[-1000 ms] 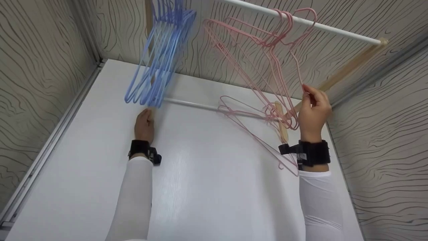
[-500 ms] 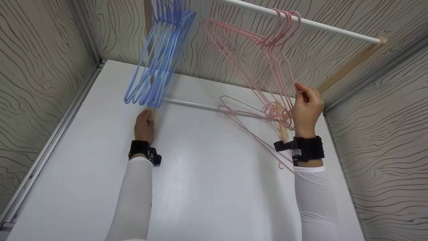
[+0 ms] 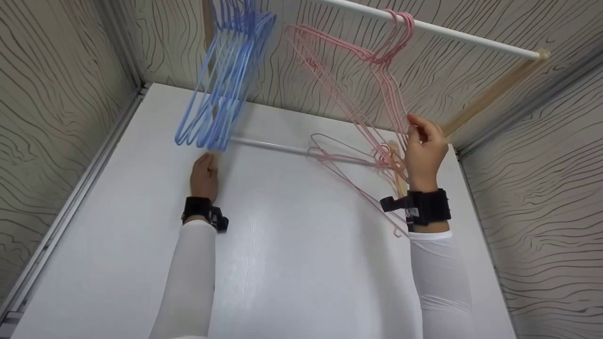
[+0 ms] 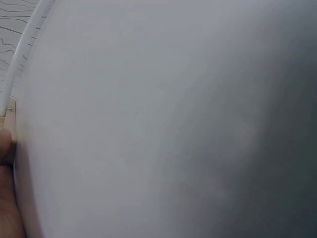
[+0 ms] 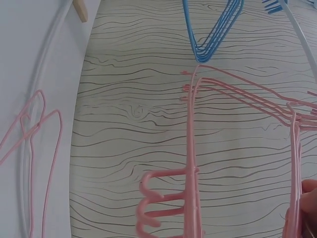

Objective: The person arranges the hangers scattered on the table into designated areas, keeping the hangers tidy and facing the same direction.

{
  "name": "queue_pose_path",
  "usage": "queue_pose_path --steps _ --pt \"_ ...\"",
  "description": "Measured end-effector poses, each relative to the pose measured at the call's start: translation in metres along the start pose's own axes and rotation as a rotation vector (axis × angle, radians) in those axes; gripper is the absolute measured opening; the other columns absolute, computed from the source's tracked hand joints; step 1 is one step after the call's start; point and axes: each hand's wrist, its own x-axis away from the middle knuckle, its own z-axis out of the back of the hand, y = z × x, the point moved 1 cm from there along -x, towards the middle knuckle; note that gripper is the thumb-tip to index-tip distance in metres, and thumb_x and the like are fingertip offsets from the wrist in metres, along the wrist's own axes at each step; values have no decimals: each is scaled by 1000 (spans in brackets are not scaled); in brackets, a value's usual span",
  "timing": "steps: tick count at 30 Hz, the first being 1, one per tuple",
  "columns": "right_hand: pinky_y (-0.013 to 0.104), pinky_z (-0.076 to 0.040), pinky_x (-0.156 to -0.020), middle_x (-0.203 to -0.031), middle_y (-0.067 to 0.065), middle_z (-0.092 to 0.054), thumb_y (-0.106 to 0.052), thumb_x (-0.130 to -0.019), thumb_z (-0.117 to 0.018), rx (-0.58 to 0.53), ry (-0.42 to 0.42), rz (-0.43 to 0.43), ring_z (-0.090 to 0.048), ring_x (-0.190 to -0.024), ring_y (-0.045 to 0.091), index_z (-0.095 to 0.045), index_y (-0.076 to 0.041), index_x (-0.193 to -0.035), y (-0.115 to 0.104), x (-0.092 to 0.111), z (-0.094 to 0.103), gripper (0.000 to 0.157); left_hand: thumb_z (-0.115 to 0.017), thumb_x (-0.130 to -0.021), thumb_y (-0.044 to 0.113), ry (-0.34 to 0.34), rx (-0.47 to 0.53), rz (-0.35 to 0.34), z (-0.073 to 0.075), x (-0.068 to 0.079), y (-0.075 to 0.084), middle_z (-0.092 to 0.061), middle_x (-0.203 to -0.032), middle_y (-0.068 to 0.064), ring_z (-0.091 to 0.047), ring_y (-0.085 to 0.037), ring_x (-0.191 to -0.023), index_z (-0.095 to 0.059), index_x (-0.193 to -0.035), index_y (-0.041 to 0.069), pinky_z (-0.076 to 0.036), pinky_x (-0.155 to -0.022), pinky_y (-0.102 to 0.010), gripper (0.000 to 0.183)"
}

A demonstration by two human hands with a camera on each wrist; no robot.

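Note:
Several pink wire hangers [image 3: 379,60] hang bunched from a white rod [image 3: 471,40]. My right hand [image 3: 426,157] pinches the right side of this bunch; in the right wrist view only its fingers [image 5: 309,198] show at the edge. My left hand [image 3: 204,178] is low on the left, below several blue hangers [image 3: 247,28]. Its fingers curl round a wooden end piece [image 4: 11,111] of the rack, seen beside them in the left wrist view. The blue hangers hang close together on the left part of the rod.
A lower white rod [image 3: 278,147] crosses behind, low over the white surface [image 3: 282,263]. Another pink hanger [image 5: 32,126] lies by that lower rod on the white surface. On the right, a wooden bar [image 3: 490,99] supports the upper rod. Wood-patterned panels [image 3: 541,197] enclose the sides.
My right hand has moved left, bringing the rightmost pink hanger along the rod until its hook is close against the other pink hooks. My left hand has stayed in place.

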Motion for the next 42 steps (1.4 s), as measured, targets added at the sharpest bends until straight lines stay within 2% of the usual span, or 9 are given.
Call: queue_pose_path --steps 10,13,17,19,26,35,42 --pt "16 -41 -71 -101 22 -66 9 -97 -57 -32 -22 15 -52 -81 7 -74 7 -110 0 5 -3 22 -41 -107 3 5 15 4 -1 0 -1 -34 -158 -25 -27 -38 -149 -40 -150 -7 -21 -124 -43 44" --pt "16 -40 -70 -100 23 -66 8 -97 -56 -32 -30 14 -51 -79 6 -73 8 -110 -8 9 -4 21 -42 -107 3 -2 16 17 -1 0 -1 -33 -159 -24 -27 -37 -149 -40 -151 -6 -22 -124 -43 45" --pt "17 -42 -70 -98 20 -65 7 -98 -57 -40 -44 10 -52 -80 7 -74 6 -112 -8 11 -5 22 -42 -107 3 -4 0 21 -1 0 -2 -33 -159 -22 -27 -36 -149 -40 -151 -5 -23 -123 -42 45" --pt "17 -43 -70 -99 18 -66 6 -98 -57 -49 -49 10 -54 -82 8 -74 4 -113 0 11 -6 22 -42 -107 3 2 -2 16 -2 0 -3 -33 -159 -23 -27 -36 -149 -40 -151 -6 -22 -123 -43 45" --pt "13 -47 -70 -104 19 -67 9 -97 -57 -55 -52 -10 -59 -87 6 -74 5 -114 -1 14 -7 25 -43 -107 3 6 7 26 -1 0 -2 -33 -159 -22 -27 -35 -149 -41 -151 -5 -22 -123 -42 45" --pt "14 -47 -70 -105 23 -66 10 -94 -56 -56 -71 -8 -60 -90 10 -72 10 -114 -30 24 2 25 -41 -107 2 -11 0 27 0 2 3 -31 -160 -23 -25 -36 -150 -39 -152 -5 -21 -124 -43 45" --pt "11 -47 -70 -102 25 -66 8 -92 -59 -52 -88 6 -60 -88 8 -72 10 -112 -34 29 11 24 -41 -107 2 -6 6 23 0 1 1 -32 -160 -23 -26 -37 -150 -41 -151 -5 -22 -124 -43 44"
